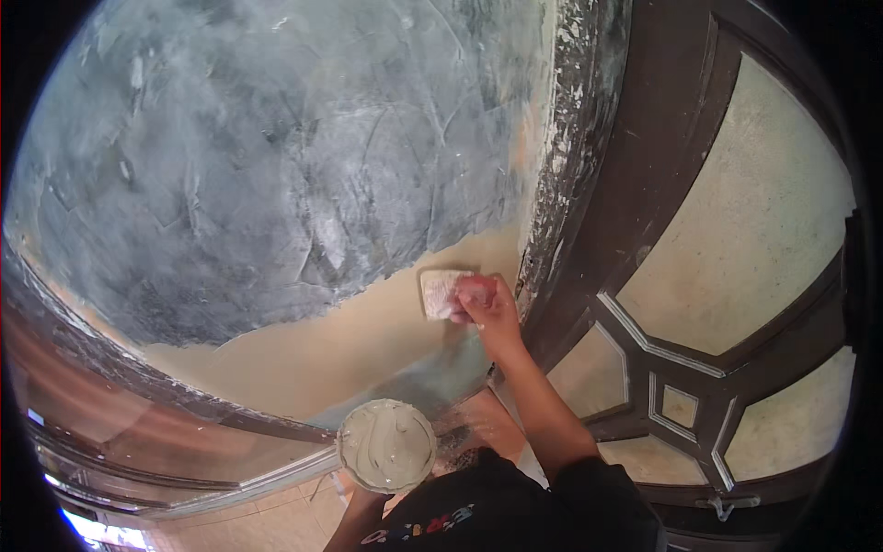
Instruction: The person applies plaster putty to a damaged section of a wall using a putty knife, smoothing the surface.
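My right hand point(490, 311) is closed round the red grip of a putty knife. The knife's broad blade point(441, 294), smeared with pale filler, lies against the wall near its right edge. Beige filler point(303, 359) covers a band of the wall below the grey, streaky part point(276, 184). Low in front of my body, my left hand point(371, 498) holds up a round tub point(386, 446) of soft greyish filler from below. Most of its fingers are hidden under the tub.
A dark wooden frame with flaked paint point(563, 138) borders the wall on the right. Beyond it stands a brown panelled door point(671, 184) with pale inserts and a handle point(724, 506). A wooden ledge point(212, 396) runs along the lower left, above a tiled floor point(276, 517).
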### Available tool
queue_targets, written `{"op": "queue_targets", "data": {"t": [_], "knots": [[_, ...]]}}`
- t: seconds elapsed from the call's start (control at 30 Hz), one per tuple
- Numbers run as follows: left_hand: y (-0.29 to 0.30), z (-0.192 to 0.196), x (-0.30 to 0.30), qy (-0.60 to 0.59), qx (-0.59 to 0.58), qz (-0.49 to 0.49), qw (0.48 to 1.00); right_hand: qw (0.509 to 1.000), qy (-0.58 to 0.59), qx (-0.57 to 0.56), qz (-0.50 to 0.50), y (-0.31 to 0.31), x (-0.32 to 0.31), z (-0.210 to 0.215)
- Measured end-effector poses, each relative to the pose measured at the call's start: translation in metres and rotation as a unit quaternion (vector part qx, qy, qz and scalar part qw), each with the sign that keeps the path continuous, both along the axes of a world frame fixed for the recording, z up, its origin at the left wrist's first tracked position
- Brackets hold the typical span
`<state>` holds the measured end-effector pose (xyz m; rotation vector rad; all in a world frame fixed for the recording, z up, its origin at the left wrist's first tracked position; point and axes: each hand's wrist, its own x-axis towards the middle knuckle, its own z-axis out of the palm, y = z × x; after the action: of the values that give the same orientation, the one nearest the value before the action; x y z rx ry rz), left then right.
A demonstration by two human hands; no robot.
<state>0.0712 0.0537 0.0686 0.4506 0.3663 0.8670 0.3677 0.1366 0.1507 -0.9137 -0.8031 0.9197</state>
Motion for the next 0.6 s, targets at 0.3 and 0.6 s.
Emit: {"op": "queue_targets", "data": {"t": [0.3, 0.6], "knots": [[-0.001, -0.003, 0.034, 0.004, -0.003, 0.025, 1.000, 0.969, 0.144, -0.029, -0.196, -0.008, 0.040, -0.037], [-0.003, 0.001, 0.065, 0.002, -0.011, 0.039, 0.999, 0.997, 0.011, 0.041, -0.065, 0.020, 0.039, -0.019]]}}
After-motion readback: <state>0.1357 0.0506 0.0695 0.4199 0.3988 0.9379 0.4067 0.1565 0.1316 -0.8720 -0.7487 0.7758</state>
